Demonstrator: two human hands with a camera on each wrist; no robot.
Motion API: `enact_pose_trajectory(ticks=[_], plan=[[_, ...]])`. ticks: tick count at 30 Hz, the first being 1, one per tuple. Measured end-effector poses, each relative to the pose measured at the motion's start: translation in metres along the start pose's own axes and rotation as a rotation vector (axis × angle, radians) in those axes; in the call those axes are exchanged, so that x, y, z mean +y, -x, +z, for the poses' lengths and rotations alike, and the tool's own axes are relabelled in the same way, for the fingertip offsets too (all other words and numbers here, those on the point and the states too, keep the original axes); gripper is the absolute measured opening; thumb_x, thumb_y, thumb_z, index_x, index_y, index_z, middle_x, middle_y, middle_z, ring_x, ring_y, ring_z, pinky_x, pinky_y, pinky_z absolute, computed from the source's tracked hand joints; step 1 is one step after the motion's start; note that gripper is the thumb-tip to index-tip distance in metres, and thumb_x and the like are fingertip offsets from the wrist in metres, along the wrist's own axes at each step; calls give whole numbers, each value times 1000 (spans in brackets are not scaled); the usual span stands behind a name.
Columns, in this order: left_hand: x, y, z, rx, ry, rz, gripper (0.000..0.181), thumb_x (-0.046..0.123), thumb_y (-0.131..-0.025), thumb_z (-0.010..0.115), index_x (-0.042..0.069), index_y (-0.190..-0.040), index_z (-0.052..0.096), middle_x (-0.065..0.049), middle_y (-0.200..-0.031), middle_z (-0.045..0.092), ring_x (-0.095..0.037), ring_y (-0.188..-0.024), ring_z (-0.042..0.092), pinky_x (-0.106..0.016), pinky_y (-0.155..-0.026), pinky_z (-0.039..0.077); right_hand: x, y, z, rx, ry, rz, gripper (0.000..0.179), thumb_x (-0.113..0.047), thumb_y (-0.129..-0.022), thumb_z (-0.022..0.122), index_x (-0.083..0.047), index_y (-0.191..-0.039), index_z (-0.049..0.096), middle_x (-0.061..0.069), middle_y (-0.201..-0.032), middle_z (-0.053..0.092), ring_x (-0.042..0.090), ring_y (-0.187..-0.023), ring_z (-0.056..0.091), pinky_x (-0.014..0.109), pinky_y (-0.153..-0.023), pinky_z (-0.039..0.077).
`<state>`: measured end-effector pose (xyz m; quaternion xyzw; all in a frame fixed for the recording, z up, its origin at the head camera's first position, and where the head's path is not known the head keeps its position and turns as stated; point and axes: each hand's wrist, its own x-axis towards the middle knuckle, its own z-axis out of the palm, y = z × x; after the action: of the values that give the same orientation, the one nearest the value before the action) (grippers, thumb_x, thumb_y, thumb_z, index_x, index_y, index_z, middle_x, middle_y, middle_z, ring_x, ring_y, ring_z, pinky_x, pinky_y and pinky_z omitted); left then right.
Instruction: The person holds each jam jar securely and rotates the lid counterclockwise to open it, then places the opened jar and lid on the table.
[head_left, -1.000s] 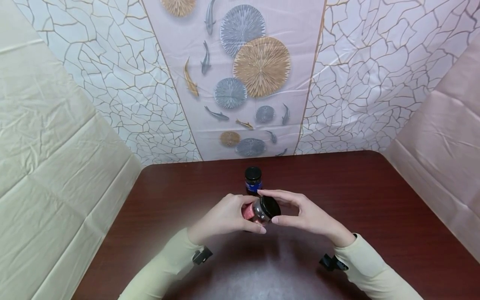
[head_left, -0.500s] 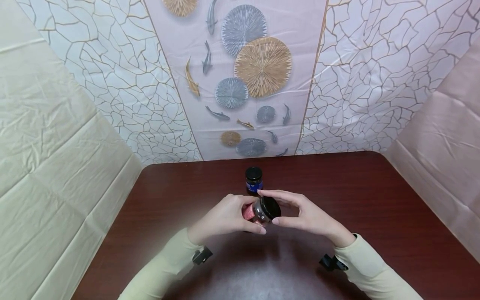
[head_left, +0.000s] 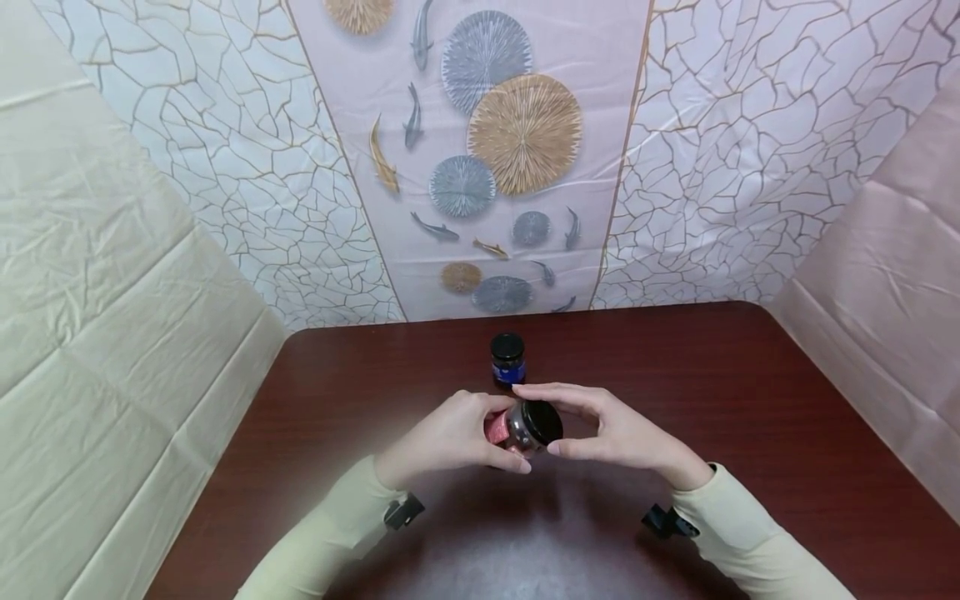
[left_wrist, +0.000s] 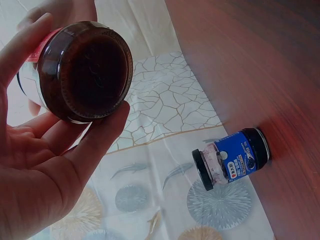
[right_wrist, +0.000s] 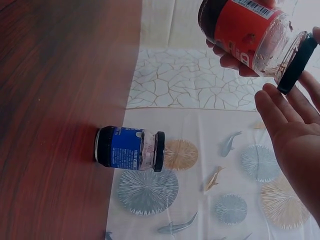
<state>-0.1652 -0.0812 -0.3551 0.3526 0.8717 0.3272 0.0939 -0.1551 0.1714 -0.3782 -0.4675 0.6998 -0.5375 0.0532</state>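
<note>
My left hand point(head_left: 442, 437) grips a glass jar with a red label point(right_wrist: 245, 32), holding it tilted above the table with the lid end toward the right. In the left wrist view the dark round base of this jar point(left_wrist: 95, 75) faces the camera, thumb and fingers around its side. At the jar's mouth is a black lid point(head_left: 542, 422). My right hand point(head_left: 618, 429) has its thumb and fingertips at opposite edges of that lid, pinching it. Just behind the hands, a second jar with a blue label point(head_left: 507, 360) and black lid stands upright on the table.
The dark reddish-brown table point(head_left: 360, 367) reaches back to a patterned cloth wall point(head_left: 502, 167) with fish and round motifs. Plain pale cloth sides point(head_left: 127, 333) rise at left and right.
The lid end of the red-labelled jar has dipped slightly toward the viewer, and my right hand has shifted down a little with it. The blue-labelled jar has stayed put.
</note>
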Motion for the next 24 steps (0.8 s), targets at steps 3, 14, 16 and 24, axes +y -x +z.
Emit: enact_pose_trajectory(ticks=[3,14,16,24], plan=[[0,1,0,-4,-2,-1,38,42,-72,91,24,-96,69,19,-72,64,-2,-66,57,-22,-60,45,0,0,0,-2,2,6,64,1,-92,69,-4,-151,44,16,-154,44,25,-138,46,36,-103,47],[-2,-1,1,32,-39,33,51,46,-72,90,25,-113,69,18,-79,64,-5,-72,58,-24,-64,47,-2,1,9,216,132,103,70,-9,-87,79,-16,-149,49,2,-149,52,25,-133,52,33,-106,43],[-2,-1,1,37,-44,31,52,46,-72,90,24,-114,69,18,-79,64,-5,-73,58,-24,-64,47,-2,2,10,242,182,115,70,-13,-86,82,-19,-148,51,-2,-147,54,23,-131,54,34,-107,42],[1,0,-1,56,-45,18,55,46,-71,90,20,-115,69,15,-77,63,-6,-69,58,-23,-59,46,0,3,14,274,273,177,69,-23,-84,84,-23,-146,55,-8,-143,57,14,-129,55,40,-107,41]])
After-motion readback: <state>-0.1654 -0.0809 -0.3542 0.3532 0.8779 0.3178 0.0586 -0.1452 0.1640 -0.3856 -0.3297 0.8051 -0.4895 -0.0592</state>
